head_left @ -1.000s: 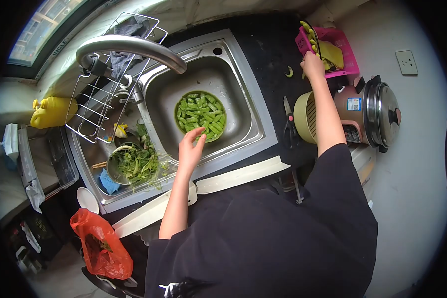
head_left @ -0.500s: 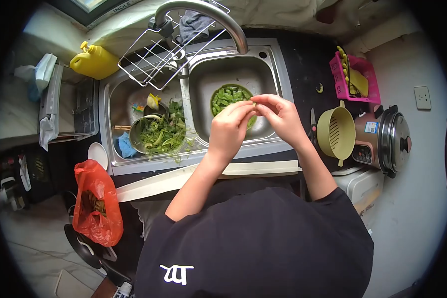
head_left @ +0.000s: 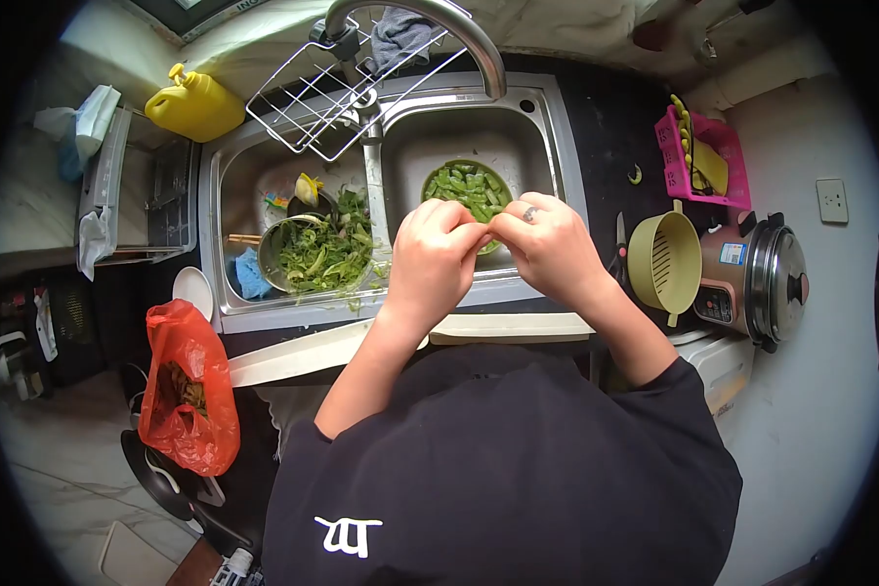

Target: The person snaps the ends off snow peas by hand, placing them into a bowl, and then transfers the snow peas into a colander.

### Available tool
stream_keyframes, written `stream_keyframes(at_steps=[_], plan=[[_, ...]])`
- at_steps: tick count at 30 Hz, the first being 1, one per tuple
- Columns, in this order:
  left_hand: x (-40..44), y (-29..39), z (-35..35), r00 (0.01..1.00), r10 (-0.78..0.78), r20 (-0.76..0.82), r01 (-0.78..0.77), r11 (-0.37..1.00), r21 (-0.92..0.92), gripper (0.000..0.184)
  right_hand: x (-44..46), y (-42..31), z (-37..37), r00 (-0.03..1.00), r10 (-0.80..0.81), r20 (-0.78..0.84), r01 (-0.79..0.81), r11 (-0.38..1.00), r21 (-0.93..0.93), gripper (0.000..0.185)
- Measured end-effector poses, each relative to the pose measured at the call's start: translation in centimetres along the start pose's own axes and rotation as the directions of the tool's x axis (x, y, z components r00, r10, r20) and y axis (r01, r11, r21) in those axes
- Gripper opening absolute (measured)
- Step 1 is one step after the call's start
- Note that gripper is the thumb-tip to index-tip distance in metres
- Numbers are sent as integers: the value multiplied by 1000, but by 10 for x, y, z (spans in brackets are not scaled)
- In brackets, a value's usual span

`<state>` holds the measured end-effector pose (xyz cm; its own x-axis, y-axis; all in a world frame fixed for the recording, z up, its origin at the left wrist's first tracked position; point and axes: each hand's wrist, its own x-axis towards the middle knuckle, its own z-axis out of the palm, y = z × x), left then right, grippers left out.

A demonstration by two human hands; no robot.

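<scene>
I found the left hand (head_left: 428, 252) and right hand (head_left: 551, 252) curled, tips meeting; whether gripping anything, I couldn't tell. Just beyond them, slender green pods (head_left: 465, 184) lay in a round green bowl (head_left: 425, 186), presumably for easy reach.

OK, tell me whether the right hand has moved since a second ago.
Yes: the right hand has moved from the pink basket, leftward in view, to the near edge of the sink, beside the left hand.

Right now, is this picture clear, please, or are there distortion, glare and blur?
Head view: wide-lens curving with black rounded borders; head view: sheen on the faucet; head view: left hand and right hand look fairly sharp, but anything pinched between them is hidden.
</scene>
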<state>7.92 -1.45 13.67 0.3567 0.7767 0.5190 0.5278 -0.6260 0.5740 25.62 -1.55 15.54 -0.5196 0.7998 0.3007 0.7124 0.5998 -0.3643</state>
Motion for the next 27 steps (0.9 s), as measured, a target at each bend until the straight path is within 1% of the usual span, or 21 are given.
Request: stream_keyframes(at_steps=[2, 3, 5, 6, 7, 9, 10, 11, 13, 14, 15, 16, 18, 19, 20, 21, 22, 23, 25, 26, 27], plan=[[-2, -1, -1, 993, -115, -6, 113, 987, -112, 8, 0, -1, 2, 995, 3, -101, 7, 995, 95, 5], [-3, -1, -1, 993, -115, -8, 113, 987, -110, 8, 1, -2, 4, 995, 1, -101, 9, 995, 95, 5], [-4, 0, 0, 976, -201, -86, 181, 963, -197, 6, 0, -6, 8, 967, 182, -178, -110, 930, 352, 5], [-3, 0, 0, 972, -205, -112, 178, 961, -213, 5, 0, -7, 11, 953, 230, -199, -128, 897, 422, 4], [-3, 0, 1, 972, -206, -116, 178, 961, -212, 5, -1, -9, 16, 954, 225, -199, -124, 898, 421, 4], [-5, 1, 2, 956, -273, -107, 238, 937, -256, 5, -5, -15, 26, 883, 402, -242, -208, 798, 565, 4], [-5, 1, 3, 956, -274, -105, 241, 936, -256, 5, -6, -17, 29, 865, 449, -225, -243, 766, 595, 3], [-6, 1, 5, 953, -281, -111, 246, 935, -255, 5, -8, -18, 32, 864, 451, -224, -245, 764, 596, 3], [-7, 0, 8, 952, -284, -113, 249, 934, -255, 4, -11, -20, 40, 809, 548, -214, -247, 646, 722, 3], [-8, 0, 10, 937, -328, -120, 285, 917, -279, 4, -12, -20, 45, 807, 551, -215, -248, 646, 722, 3], [-9, 0, 12, 920, -371, -127, 320, 897, -304, 3, -12, -21, 50, 769, 609, -194, -220, 536, 815, 4], [-8, 2, 12, 921, -370, -124, 319, 897, -305, 3, -11, -22, 53, 731, 663, -163, -180, 418, 891, 4], [-5, 6, 10, 859, -502, -104, 394, 776, -493, 4, -7, -23, 54, 727, 668, -162, -175, 408, 896, 4], [-7, 2, 12, 859, -502, -102, 395, 775, -493, 4, -7, -23, 54, 723, 673, -158, -173, 397, 901, 5], [-11, -4, 15, 798, -601, -43, 408, 592, -695, 7, -7, -23, 53, 722, 673, -158, -173, 397, 902, 5], [-11, -9, 14, 736, -675, 42, 385, 367, -847, 9, -7, -23, 51, 803, 579, -140, -250, 541, 803, 8], [-11, -14, 10, 689, -716, 114, 384, 228, -895, 14, -8, -22, 49, 871, 482, -97, -297, 674, 676, 10], [-9, -18, 7, 598, -783, 171, 314, 33, -949, 16, -14, -18, 56, 904, 425, 40, -357, 701, 618, 13], [-10, -28, 1, 587, -795, 152, 263, 9, -965, 18, -27, -5, 71, 964, 240, 115, -266, 871, 412, 11], [-14, -33, -2, 569, -809, 147, 273, 18, -962, 19, -30, 0, 71, 965, 234, 117, -262, 871, 416, 11], [-16, -35, -6, 566, -812, 144, 274, 21, -961, 19, -31, 5, 68, 942, 291, 165, -331, 879, 344, 11]])
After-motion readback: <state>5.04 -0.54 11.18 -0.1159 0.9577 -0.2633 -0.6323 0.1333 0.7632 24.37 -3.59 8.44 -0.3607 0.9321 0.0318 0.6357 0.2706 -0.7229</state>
